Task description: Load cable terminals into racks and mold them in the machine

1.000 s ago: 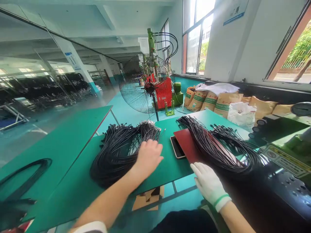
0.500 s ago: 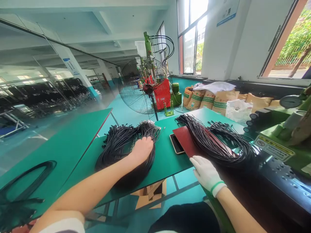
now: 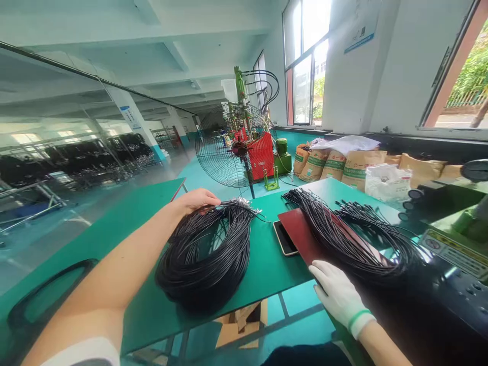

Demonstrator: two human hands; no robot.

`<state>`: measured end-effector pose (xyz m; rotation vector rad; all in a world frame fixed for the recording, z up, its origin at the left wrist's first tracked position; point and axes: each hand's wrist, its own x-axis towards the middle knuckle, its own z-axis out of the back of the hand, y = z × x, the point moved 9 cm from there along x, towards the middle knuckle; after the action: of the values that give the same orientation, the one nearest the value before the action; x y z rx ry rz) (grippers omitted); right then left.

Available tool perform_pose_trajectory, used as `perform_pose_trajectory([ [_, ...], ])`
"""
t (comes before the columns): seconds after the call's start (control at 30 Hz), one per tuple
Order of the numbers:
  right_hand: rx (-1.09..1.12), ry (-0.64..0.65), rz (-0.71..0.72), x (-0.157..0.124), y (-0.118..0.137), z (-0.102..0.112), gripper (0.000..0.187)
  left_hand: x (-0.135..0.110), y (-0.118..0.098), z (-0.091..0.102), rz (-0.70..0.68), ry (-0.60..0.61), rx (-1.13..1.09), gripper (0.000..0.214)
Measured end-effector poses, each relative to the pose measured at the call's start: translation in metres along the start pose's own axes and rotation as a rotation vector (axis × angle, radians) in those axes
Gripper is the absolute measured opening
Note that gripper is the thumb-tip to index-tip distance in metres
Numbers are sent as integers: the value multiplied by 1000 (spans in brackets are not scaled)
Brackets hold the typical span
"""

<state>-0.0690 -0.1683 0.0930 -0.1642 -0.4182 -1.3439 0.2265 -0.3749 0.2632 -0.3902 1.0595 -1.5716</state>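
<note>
My left hand is bare and reaches over the far edge of a large coil of thin black cables, its fingertips at the coil's top. Small metal cable ends bunch there, close to the fingers. My right hand, in a white glove with a green band, lies at the near table edge and holds nothing. It is just below a second bundle of black cables, which drapes over a dark red board. A phone lies beside that board.
The green worktable carries all of this, with a second green table at the left. A dark machine with a yellow label stands at the right. Beyond are a wire fan and paper sacks.
My left hand has slid from the top of the coil to its far left edge. The coil looks rounder and more gathered. My right hand has barely moved, and the view has shifted slightly.
</note>
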Motion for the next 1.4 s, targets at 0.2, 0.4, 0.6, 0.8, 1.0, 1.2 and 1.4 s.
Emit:
perform_pose_trajectory([
  [0.2, -37, -28, 33, 1, 0, -1, 37, -16, 22, -17, 48, 152, -86, 27],
  [0.4, -67, -53, 49, -1, -3, -3, 37, -26, 26, -18, 53, 167, -252, 28],
  [0.6, -68, -47, 49, -1, -2, -2, 37, -33, 23, -23, 42, 194, -272, 32],
  [0.8, -32, -56, 46, -2, -7, -6, 37, -44, 16, -38, -43, 249, -149, 32],
  [1.0, 462, -329, -144, -1, -9, 40, 35, -69, -25, -46, -217, 196, 491, 22],
  [1.2, 1983, 313, -183, 44, 122, 20, 51, -120, -60, -83, -600, 132, 764, 27],
  [1.4, 2519, 97, -189, 105, 149, 48, 49, -148, -1, -97, -469, 343, 818, 30],
])
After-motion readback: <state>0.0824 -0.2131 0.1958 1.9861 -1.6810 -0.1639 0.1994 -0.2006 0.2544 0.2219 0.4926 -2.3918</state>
